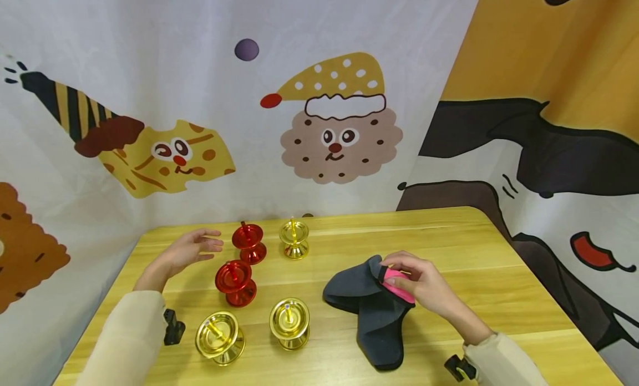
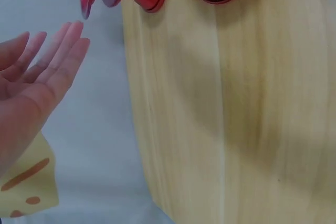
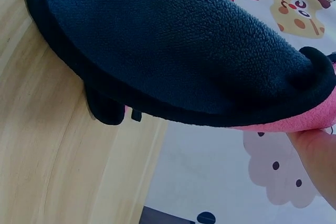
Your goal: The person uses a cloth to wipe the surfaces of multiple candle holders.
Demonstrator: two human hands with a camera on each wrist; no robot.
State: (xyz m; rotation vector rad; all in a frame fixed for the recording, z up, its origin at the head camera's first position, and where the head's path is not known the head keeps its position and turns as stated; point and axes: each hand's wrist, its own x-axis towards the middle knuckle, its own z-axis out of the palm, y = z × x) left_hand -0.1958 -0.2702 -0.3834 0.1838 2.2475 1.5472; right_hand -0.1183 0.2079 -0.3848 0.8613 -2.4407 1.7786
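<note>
My right hand [image 1: 416,278] pinches the edge of a folded towelling cloth [image 1: 381,330], dark grey on one side and pink on the other. Part of the cloth lies draped on the table; in the right wrist view its dark-edged grey side [image 3: 157,45] covers most of the fingers. With fingers extended, my left hand [image 1: 192,252] hovers at the left, just short of a red metal candle holder [image 1: 252,254]. That holder has a shallow dish, a flared foot and an upright spike. A second red candle holder [image 1: 241,291] stands nearer to me.
Two gold candle holders stand at the front, one on the left [image 1: 231,350] and one in the middle [image 1: 294,341]. Another gold candle holder [image 1: 297,249] is at the back. The wooden table [image 1: 474,264] ends at a cartoon-printed curtain [image 1: 199,86].
</note>
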